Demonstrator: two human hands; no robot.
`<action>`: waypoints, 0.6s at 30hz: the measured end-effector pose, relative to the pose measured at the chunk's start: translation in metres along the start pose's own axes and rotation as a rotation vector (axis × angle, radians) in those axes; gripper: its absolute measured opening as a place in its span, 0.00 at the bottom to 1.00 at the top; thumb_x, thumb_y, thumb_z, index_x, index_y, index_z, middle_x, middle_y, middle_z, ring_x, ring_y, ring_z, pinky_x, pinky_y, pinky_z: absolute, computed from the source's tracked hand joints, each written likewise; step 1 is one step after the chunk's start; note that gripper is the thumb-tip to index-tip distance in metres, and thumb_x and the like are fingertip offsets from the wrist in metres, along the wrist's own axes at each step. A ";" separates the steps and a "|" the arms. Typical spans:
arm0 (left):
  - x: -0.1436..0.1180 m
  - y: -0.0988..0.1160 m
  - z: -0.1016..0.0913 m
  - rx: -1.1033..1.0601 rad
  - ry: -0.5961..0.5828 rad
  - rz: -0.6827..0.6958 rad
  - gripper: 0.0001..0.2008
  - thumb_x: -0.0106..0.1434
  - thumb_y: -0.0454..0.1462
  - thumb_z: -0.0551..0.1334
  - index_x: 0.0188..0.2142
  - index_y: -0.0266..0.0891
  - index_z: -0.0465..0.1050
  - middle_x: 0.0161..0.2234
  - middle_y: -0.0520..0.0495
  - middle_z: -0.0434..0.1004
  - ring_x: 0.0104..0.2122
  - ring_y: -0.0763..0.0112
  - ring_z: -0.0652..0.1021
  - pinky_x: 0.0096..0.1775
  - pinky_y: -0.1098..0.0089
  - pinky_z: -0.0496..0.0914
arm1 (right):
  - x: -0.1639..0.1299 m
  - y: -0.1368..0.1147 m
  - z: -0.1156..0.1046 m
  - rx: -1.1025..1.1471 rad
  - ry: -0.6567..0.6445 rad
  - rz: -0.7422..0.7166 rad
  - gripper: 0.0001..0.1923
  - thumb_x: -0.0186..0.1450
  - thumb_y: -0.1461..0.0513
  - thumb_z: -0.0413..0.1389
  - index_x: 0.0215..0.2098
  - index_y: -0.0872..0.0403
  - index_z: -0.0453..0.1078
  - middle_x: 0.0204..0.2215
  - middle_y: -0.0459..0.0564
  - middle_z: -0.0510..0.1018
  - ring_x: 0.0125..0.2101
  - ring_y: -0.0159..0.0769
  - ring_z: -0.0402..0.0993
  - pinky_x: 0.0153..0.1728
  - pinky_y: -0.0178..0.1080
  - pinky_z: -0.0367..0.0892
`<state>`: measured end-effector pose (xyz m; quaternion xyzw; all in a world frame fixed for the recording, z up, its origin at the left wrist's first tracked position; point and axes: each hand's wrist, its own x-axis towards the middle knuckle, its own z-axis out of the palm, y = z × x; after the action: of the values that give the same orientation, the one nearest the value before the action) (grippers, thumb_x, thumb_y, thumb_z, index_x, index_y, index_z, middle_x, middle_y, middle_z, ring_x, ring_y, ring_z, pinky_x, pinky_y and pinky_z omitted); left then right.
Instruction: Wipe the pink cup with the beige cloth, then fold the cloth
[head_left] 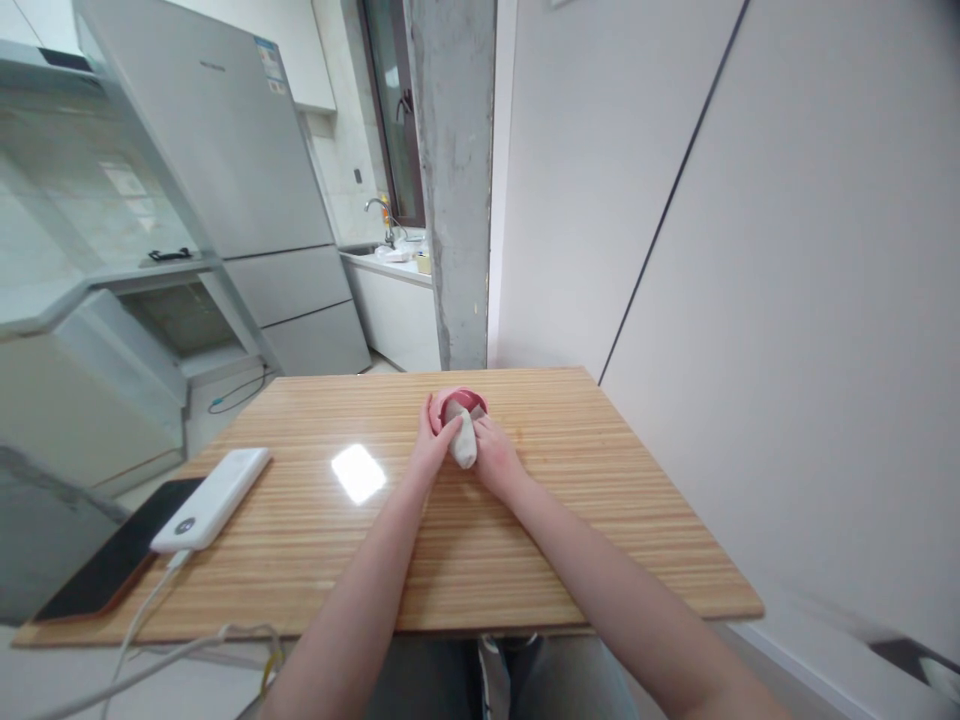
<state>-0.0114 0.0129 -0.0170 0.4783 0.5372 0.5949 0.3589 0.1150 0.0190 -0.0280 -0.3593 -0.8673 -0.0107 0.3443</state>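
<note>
Both hands meet at the far middle of the wooden counter (pixel 525 520). The left hand (pixel 433 448) and right hand (pixel 495 455) are together, each closed on a pale cloth (pixel 463 440) held between them. The cloth's upper end lies against a pink bowl (pixel 459 402), which stands on the counter just beyond the fingers. Well apart, at the counter's left edge, a white power bank (pixel 214 497) rests partly over a dark phone (pixel 112 565), with 1 white cable (pixel 142 620) trailing off the front edge.
</note>
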 end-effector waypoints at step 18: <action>-0.002 0.017 -0.005 0.050 0.128 -0.044 0.30 0.56 0.42 0.61 0.57 0.38 0.56 0.52 0.38 0.68 0.51 0.63 0.71 0.50 0.64 0.67 | 0.002 0.008 -0.007 0.040 -0.048 -0.099 0.11 0.64 0.64 0.51 0.44 0.54 0.71 0.40 0.54 0.73 0.43 0.39 0.65 0.45 0.41 0.63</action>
<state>-0.0140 0.0064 -0.0001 0.4361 0.5840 0.6027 0.3247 0.1230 0.0243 -0.0229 -0.3093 -0.8920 -0.0020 0.3297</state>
